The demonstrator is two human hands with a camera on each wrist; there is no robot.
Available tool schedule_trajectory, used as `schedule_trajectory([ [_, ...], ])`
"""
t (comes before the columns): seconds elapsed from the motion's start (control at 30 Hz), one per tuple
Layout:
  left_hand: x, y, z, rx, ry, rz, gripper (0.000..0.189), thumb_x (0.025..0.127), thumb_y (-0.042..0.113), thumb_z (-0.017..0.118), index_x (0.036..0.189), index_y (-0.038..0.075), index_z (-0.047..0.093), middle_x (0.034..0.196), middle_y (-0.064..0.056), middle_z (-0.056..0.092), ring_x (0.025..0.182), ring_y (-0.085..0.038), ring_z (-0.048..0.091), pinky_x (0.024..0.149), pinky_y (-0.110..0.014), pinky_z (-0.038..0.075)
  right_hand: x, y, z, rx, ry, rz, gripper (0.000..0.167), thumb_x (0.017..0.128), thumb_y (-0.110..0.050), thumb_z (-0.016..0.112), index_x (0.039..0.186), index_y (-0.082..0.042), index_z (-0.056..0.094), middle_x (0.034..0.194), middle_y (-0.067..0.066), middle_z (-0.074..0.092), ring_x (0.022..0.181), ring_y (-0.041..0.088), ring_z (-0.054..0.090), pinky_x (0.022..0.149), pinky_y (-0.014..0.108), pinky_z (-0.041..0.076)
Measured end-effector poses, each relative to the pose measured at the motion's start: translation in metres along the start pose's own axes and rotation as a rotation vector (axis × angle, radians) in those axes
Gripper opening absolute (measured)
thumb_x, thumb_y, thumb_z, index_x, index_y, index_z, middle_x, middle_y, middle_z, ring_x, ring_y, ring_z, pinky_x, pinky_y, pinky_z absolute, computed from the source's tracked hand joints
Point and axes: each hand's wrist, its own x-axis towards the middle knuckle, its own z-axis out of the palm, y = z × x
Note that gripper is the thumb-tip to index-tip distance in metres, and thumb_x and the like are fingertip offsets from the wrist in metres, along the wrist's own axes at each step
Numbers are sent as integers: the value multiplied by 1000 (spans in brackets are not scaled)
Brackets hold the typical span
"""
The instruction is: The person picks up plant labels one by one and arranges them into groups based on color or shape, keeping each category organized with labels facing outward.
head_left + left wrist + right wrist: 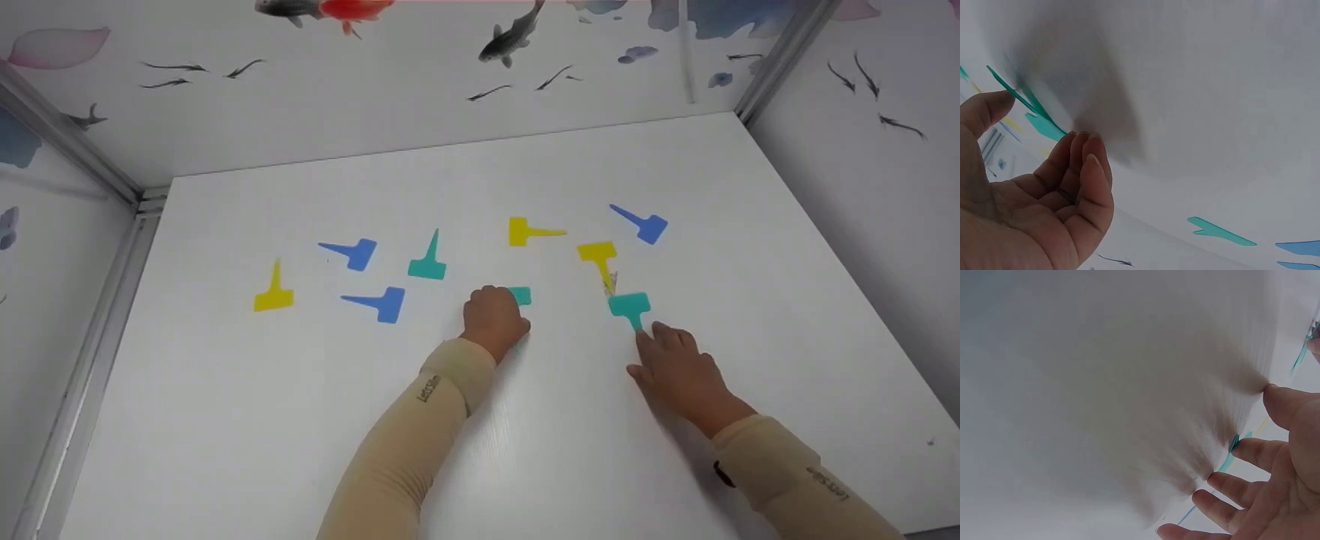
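My left hand (491, 321) curls over a teal T-shaped plant label (521, 296), covering most of it. In the left wrist view, the thumb and fingertips grip this plant label (1044, 126), its stem raised off the surface. Farther right, my right hand (682, 373) lies with fingers spread. Its index fingertip touches the stem end of another teal plant label (630, 304), whose head points away from me. In the right wrist view, that label (1230, 458) shows partly beyond the index fingertip. A yellow plant label (598, 253) lies just behind it, its stem reaching toward the teal head.
To the left lie a yellow label (274, 298), two blue labels (362, 255) and a teal label (427, 268). Toward the back right are another yellow label (519, 232) and a blue one (651, 229). Fish-patterned panels (420, 82) wall in the white tabletop (247, 420).
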Motion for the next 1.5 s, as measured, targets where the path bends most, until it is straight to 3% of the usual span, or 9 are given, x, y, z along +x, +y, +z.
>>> schedule_trajectory([
  [0.33,-2,0,1,50,5,-12,27,98,14,51,118,-1,63,105,-12,61,99,-23,57,93,-35,49,-1,-1,-2,-27,3,-11,61,98,-33,53,145,3,36,145,31,32,131,49,29,88,67,42],
  [0.8,-2,0,5,94,6,51,24,99,8,49,114,3,67,105,-10,67,102,-24,62,92,-35,50,-2,1,1,-14,67,-38,58,97,-30,56,142,4,40,143,30,36,129,47,33,83,66,45],
  [1.13,-5,15,5,97,2,88,24,98,7,50,114,4,68,105,-9,66,102,-23,62,90,-34,51,-2,1,1,-21,79,-43,58,97,-30,56,142,4,41,142,30,37,128,48,34,82,65,46],
  [1.5,-9,30,10,123,33,132,22,98,8,52,113,5,68,103,-7,66,100,-22,63,88,-34,52,-1,0,1,-1,33,-29,60,98,-31,54,144,4,37,145,31,33,130,48,30,86,67,43],
])
